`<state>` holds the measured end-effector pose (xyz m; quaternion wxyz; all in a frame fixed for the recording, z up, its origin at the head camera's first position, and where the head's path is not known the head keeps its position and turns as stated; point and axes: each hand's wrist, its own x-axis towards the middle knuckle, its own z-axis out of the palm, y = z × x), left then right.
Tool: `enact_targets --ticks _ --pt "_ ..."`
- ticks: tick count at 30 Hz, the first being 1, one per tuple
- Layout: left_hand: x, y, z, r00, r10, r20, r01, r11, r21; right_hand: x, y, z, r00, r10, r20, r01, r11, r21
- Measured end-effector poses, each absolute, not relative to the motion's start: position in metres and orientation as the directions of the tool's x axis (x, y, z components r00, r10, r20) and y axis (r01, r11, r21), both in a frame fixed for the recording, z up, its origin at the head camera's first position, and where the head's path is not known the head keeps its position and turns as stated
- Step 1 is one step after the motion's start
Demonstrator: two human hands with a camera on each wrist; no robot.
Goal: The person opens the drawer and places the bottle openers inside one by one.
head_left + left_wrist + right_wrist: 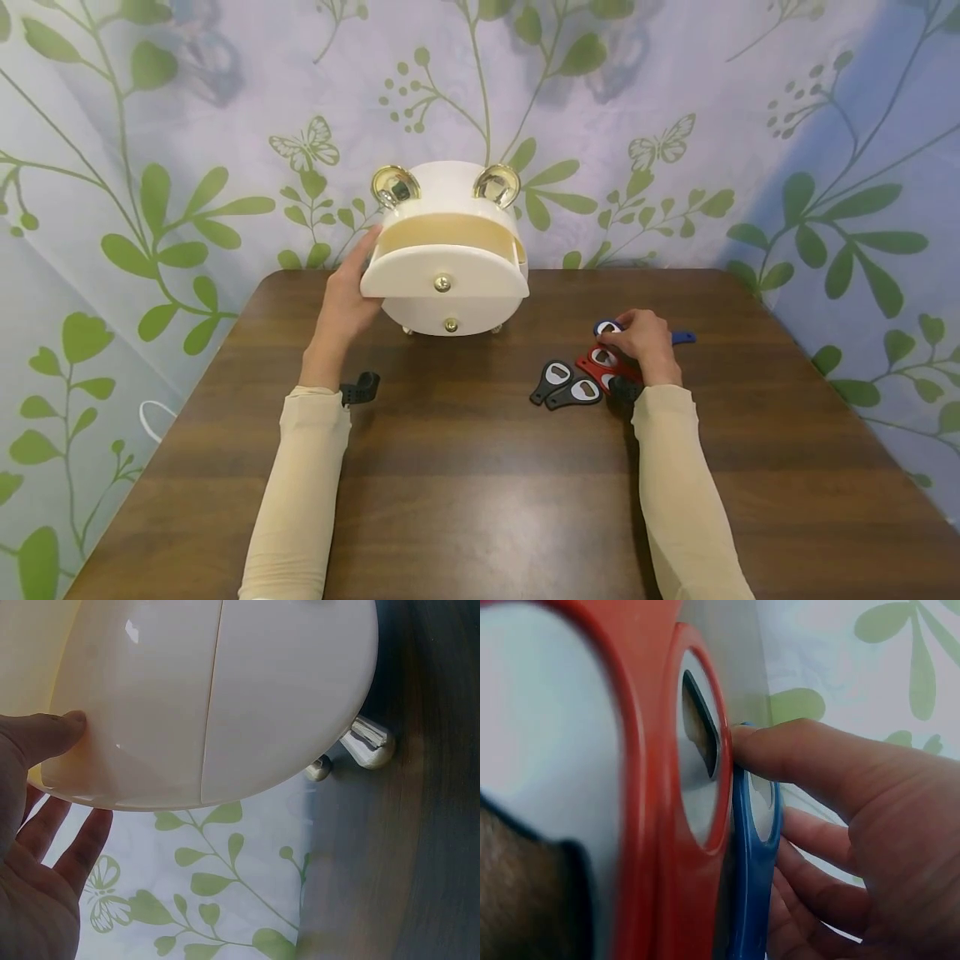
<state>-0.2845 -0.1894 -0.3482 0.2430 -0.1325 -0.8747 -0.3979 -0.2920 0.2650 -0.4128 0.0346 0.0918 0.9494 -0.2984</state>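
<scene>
A white round-fronted drawer cabinet [450, 187] with gold ear-like ornaments stands at the back of the table. Its top drawer [405, 271] is pulled out; the lower drawer [416, 312] looks closed. My left hand [348, 292] grips the cabinet's left side at the drawer, thumb on the white front and fingers round the edge in the left wrist view. To the right, my right hand [648, 337] pinches a blue bottle opener [754, 862] between thumb and fingers. Red bottle openers [694, 877] lie right beside it. A blue handle [684, 337] shows beyond the hand.
Two black bottle openers [555, 375] lie left of the red ones on the brown wooden table [480, 467]. Behind the table hangs a leaf-patterned cloth [300, 83]. A white cable [146, 421] loops beyond the left table edge.
</scene>
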Motion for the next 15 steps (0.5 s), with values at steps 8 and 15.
enact_targets --ticks 8,15 --pt "-0.2848 -0.1890 -0.3497 -0.824 0.047 0.565 0.458 0.644 0.613 -0.2932 0.2693 -0.4185 -0.988 0.133 -0.080 0.154 0.796 -0.586" --pt "-0.2847 -0.1895 -0.3495 -0.824 0.051 0.564 0.459 0.643 0.613 -0.2944 0.2695 -0.4171 -0.993 0.075 -0.094 0.116 0.804 -0.584"
